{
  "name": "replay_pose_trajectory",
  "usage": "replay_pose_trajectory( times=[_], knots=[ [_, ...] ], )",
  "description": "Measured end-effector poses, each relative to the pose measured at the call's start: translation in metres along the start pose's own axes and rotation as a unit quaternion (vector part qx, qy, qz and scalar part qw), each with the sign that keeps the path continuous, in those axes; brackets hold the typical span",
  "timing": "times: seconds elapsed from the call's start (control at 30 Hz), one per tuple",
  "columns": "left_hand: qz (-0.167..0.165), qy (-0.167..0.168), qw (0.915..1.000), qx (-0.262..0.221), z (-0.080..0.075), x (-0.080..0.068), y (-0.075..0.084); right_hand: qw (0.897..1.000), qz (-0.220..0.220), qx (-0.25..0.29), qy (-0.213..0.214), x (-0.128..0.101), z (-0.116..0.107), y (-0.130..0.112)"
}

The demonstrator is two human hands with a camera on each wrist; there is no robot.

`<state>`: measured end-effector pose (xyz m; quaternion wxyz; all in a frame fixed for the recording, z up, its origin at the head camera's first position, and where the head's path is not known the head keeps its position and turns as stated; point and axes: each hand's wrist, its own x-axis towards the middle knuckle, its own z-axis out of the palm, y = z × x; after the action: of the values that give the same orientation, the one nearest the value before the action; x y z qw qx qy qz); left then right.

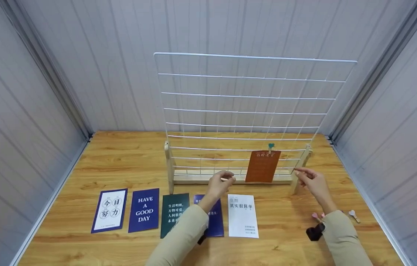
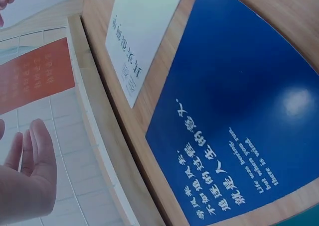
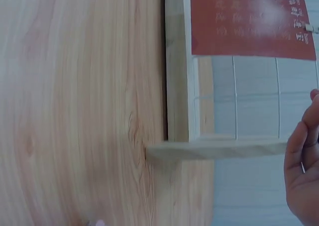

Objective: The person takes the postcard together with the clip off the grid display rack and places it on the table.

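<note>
A white wire grid panel [image 1: 245,107] stands in a wooden stand [image 1: 193,180] at the back of the table. An orange card [image 1: 263,166] hangs from it on a teal heart clip [image 1: 270,147]. My left hand [image 1: 227,178] hovers in front of the stand's base rail [image 2: 99,136], fingers [image 2: 31,149] relaxed and holding nothing. My right hand [image 1: 302,172] is raised beside the stand's right post [image 1: 303,159], fingers loose and empty. In the right wrist view the orange card [image 3: 249,22] hangs above the right hand [image 3: 304,156], near the wooden foot [image 3: 214,149].
Several cards lie in a row: a white blue-bordered one [image 1: 109,210], navy "HAVE A GOOD DAY" [image 1: 144,210], dark green [image 1: 173,212], blue [image 1: 216,221] partly under my left sleeve, and white [image 1: 243,215]. A pink clip [image 1: 317,216] and a white clip [image 1: 353,215] lie at the right.
</note>
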<state>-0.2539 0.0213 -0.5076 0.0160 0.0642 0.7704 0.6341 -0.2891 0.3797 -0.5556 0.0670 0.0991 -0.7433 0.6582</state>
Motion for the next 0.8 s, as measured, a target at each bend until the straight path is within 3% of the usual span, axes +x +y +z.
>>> replay_pose_trajectory(
  times=[0.13,0.23,0.37,0.5,0.6,0.63,0.67,0.8],
  knots=[
    [0.011,0.002,0.9999,-0.010,0.004,0.002,0.003,0.999,0.004,0.006,0.037,0.022,-0.006,0.055],
    [0.020,0.006,0.9995,-0.023,0.007,0.004,0.005,0.999,-0.013,0.038,0.034,0.024,0.005,0.052],
    [0.030,0.010,0.9991,-0.027,0.011,0.006,0.008,0.994,-0.019,0.106,0.011,0.012,0.035,-0.001],
    [0.021,0.006,0.9995,-0.023,0.013,0.008,0.008,0.991,-0.005,0.125,0.038,0.000,0.066,-0.053],
    [0.021,0.007,0.9997,-0.014,0.016,0.011,0.009,0.992,0.006,0.108,0.070,-0.003,0.081,-0.078],
    [0.024,0.009,0.9996,-0.012,0.017,0.012,0.010,0.990,0.002,0.122,0.064,-0.002,0.084,-0.081],
    [0.027,0.011,0.9995,-0.008,0.017,0.013,0.011,0.989,-0.002,0.139,0.058,0.008,0.078,-0.060],
    [0.039,0.015,0.9991,-0.003,0.022,0.017,0.012,0.990,0.009,0.121,0.068,0.037,0.062,-0.006]
  ],
)
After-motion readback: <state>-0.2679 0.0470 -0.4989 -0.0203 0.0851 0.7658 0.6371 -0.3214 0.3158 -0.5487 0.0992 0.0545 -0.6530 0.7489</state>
